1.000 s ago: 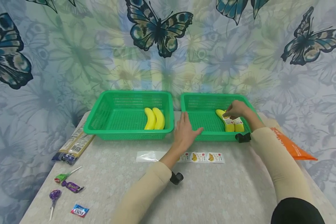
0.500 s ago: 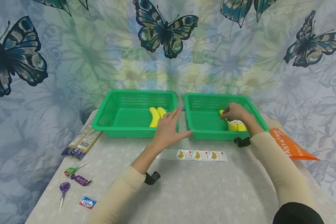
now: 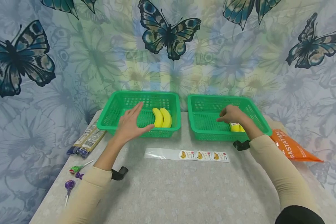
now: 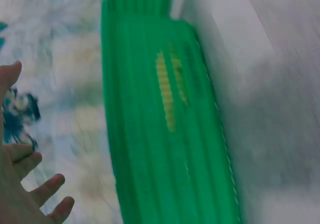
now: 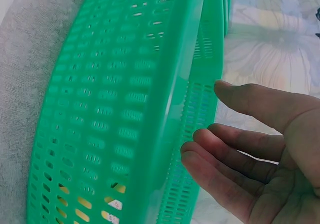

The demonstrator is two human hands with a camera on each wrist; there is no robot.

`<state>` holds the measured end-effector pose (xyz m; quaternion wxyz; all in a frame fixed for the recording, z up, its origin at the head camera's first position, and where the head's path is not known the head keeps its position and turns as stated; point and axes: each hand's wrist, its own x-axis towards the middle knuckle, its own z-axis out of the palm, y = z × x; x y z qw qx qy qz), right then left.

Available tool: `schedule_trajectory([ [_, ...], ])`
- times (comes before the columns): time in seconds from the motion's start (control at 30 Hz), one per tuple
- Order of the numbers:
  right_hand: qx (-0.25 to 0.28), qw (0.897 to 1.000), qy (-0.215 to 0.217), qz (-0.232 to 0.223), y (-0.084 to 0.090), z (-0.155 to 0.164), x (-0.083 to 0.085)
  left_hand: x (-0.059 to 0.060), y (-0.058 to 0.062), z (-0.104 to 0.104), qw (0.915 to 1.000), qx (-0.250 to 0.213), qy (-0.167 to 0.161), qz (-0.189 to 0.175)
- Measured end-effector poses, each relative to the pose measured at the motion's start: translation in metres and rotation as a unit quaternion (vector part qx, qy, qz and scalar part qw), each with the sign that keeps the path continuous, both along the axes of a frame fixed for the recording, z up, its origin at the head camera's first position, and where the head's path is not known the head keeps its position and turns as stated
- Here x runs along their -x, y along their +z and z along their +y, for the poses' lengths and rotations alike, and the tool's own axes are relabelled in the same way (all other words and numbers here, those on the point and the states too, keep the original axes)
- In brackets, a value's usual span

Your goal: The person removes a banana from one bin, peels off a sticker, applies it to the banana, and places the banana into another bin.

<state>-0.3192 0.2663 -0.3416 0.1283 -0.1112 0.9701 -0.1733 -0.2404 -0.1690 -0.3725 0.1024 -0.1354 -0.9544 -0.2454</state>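
My left hand (image 3: 128, 125) hovers over the front left of the left green basket (image 3: 138, 133), fingers spread and holding nothing. Two yellow bananas (image 3: 166, 119) lie side by side at that basket's right end. In the head view my right hand (image 3: 231, 114) is over the right green basket (image 3: 210, 136); the right wrist view shows its fingers (image 5: 235, 156) loosely bent, with nothing between them. Bananas with white stickers (image 3: 235, 127) lie under this hand, mostly hidden by it. On the table before the baskets lies a strip of banana stickers (image 3: 203, 155), its left part bare backing.
A gold and blue packet (image 3: 88, 141) lies at the left edge, an orange bag (image 3: 294, 146) at the right edge. Lollipops, one with a purple wrapper (image 3: 70, 184), and a wrapped candy (image 3: 79, 175) lie at the front left, partly behind my left sleeve (image 3: 86, 196).
My left hand has swept left from between the baskets to over the left basket, uncovering the sticker strip. My right hand has shifted slightly left, off the stickered bananas. The head view has shifted slightly.
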Motion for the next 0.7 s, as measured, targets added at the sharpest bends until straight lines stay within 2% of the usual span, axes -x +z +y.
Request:
schedule_trajectory([
  [0.2, -0.001, 1.000, 0.004, 0.002, -0.001, -0.002, -0.004, 0.011, -0.015, -0.067, 0.9978, 0.017, 0.054, -0.035],
  [0.4, -0.005, 1.000, 0.021, 0.016, 0.001, -0.007, -0.014, 0.023, -0.034, -0.121, 0.9930, -0.008, 0.087, -0.080],
  [0.53, -0.004, 0.999, 0.027, 0.017, 0.006, -0.014, -0.019, 0.031, -0.043, -0.141, 0.9876, -0.053, 0.075, -0.128],
  [0.7, 0.001, 0.999, 0.029, 0.020, 0.014, -0.019, -0.022, 0.038, -0.050, -0.147, 0.9774, -0.102, 0.055, -0.177],
])
